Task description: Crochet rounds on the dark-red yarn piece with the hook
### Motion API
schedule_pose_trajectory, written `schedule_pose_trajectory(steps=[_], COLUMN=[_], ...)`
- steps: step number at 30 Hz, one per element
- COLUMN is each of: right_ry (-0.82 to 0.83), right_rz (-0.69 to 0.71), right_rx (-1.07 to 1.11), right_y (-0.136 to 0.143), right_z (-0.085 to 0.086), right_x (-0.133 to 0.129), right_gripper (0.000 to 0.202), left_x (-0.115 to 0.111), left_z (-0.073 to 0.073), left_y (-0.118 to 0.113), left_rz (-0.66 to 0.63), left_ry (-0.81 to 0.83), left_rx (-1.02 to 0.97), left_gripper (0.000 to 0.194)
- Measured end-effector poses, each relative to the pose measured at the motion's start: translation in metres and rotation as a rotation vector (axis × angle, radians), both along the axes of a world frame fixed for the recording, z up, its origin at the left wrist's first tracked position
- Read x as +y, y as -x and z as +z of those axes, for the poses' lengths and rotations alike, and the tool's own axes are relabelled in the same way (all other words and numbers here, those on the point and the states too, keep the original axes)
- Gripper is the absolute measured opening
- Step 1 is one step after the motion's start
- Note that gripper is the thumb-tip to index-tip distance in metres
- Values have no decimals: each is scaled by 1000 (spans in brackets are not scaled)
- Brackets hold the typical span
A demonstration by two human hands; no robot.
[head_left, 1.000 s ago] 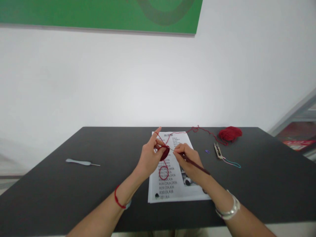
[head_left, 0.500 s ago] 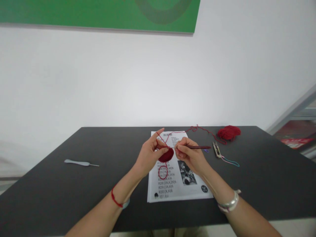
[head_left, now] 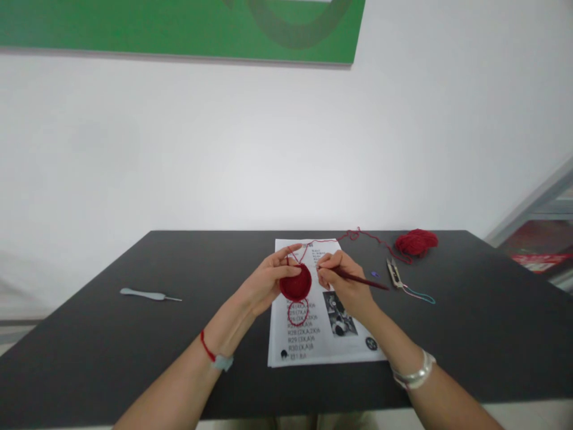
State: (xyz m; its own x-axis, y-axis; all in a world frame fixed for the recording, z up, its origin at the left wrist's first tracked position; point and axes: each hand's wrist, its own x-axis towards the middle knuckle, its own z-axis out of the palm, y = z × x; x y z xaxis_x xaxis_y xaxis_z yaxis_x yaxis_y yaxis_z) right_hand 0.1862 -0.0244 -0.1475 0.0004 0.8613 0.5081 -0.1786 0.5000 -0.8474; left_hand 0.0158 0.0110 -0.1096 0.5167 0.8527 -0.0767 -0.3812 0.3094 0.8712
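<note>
A round dark red crochet piece is pinched under the thumb of my left hand, above the printed sheets. Red yarn passes over the raised index finger of that hand, and a loop of it hangs below the piece. My right hand grips a crochet hook with a dark red handle, which slants down to the right. The hook's tip is too small to make out; the right fingers are a short way to the right of the crochet piece.
Printed sheets lie under my hands on the dark table. On the right are a red yarn ball, thread snips with a cord and a small purple clip. A grey-handled hook lies on the left.
The crochet piece has tilted to show its round face. My right hand has drawn slightly away from it, and the hook's handle has swung from level to slanting down. The left index finger has lowered.
</note>
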Motion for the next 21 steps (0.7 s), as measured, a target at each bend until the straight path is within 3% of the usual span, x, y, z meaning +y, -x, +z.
schedule_pose_trajectory(steps=[13,19,21], right_ry=[80,148,195], right_rz=[117,292,346], right_rx=[-5,63,124], right_y=[-13,-19,-18], right_z=[18,19,19], right_x=[-4,-5,-5], right_gripper=[17,19,20], left_x=[4,8,7], left_z=[7,7,7], left_y=[15,22,20], left_rz=[-206,-335,-323], left_ry=[-66,-57,-71], left_rx=[92,119,140], left_gripper=[52,49,48])
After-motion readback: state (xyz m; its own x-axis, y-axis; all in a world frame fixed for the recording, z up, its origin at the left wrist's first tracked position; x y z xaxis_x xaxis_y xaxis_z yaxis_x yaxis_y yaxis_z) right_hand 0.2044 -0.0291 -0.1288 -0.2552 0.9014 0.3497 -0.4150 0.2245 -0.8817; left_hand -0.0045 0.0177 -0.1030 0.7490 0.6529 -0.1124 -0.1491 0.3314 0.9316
